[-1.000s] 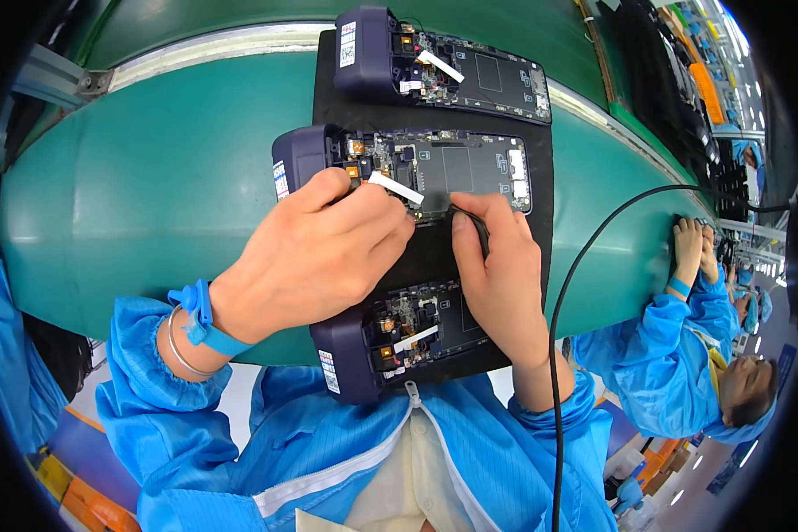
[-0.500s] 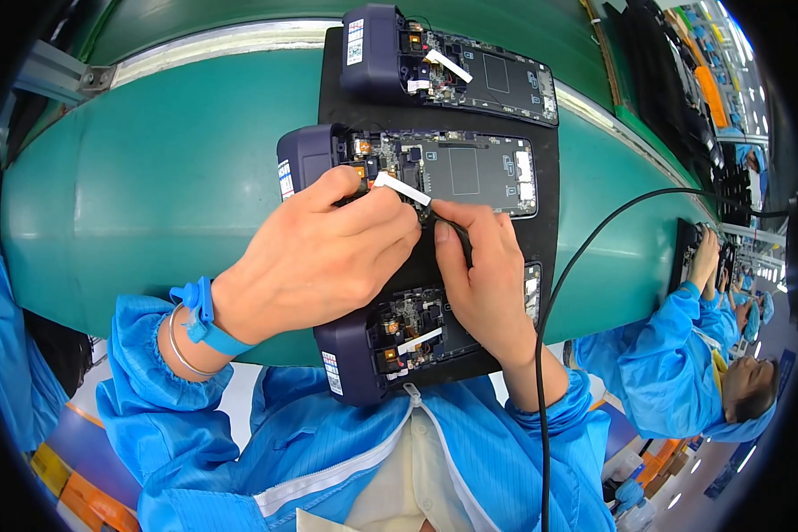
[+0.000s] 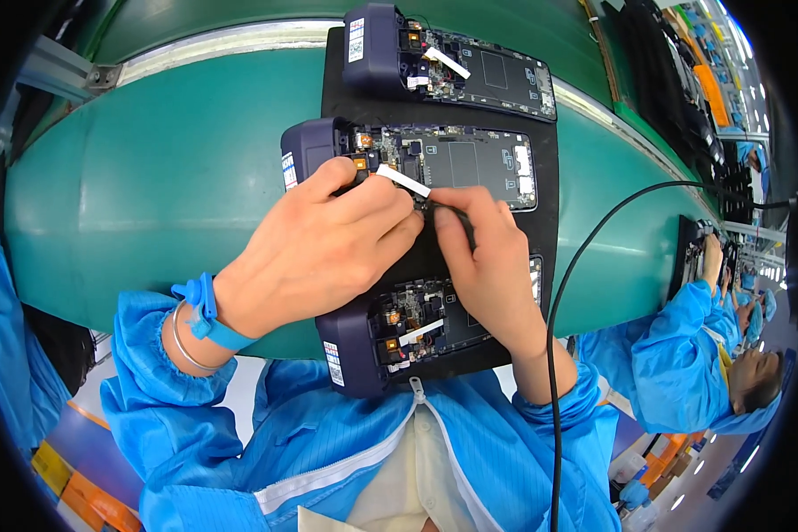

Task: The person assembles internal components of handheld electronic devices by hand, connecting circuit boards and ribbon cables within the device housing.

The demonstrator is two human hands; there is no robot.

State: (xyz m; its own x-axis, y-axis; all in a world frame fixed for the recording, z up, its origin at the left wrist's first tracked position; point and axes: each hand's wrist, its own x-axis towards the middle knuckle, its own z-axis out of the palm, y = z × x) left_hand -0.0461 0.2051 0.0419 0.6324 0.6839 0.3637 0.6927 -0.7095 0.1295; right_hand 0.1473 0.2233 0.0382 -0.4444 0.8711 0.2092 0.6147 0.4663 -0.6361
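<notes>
The middle one of three opened handheld devices (image 3: 470, 166), a dark purple-blue housing with bare circuit board, lies under my hands. My left hand (image 3: 315, 239) is closed over its near edge, fingers curled and tips hidden, so whatever they pinch cannot be made out. A white strip (image 3: 404, 182) slants across the board by those fingers, its lower right end close to my right index finger. My right hand (image 3: 488, 257) is closed too, thumb and index finger around a thin dark piece that shows only in part.
A black mat (image 3: 541, 230) on the green bench (image 3: 168, 186) carries the devices. One opened device (image 3: 372, 53) lies beyond, another (image 3: 350, 346) nearest my body, each with a white strip. A black cable (image 3: 594, 232) arcs at the right. Co-workers in blue (image 3: 683, 355) are at both sides.
Both hands stay at the middle device and keep their grips. My right hand has shifted very slightly, and its fingers now cover more of the dark piece. The whole view has shifted a little.
</notes>
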